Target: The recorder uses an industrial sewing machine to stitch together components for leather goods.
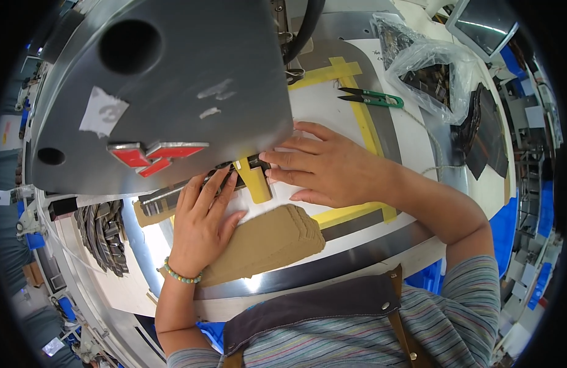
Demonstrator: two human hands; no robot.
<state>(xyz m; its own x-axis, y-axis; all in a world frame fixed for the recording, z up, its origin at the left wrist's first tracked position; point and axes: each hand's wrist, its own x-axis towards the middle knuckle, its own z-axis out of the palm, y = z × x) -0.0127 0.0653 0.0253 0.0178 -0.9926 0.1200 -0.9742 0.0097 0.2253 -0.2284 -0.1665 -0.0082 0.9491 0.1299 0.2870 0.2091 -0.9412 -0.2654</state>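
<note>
Below the dark grey head of a sewing machine, a dark striped fabric piece lies on the white work surface. My left hand rests with its fingers stretched out over this piece, left of a yellow tab at the stitching area. On the other side of the tab, my right hand lies palm down, fingers apart, fingertips touching the dark material. The machine head hides the needle. Just in front of my hands is a stack of tan, flat-cut pieces; my left thumb is close to its edge.
Green-handled thread snips lie behind my right hand. Further right are a clear plastic bag with dark pieces inside and a dark fabric stack. Striped fabric pieces are piled at left. Yellow tape borders the work surface.
</note>
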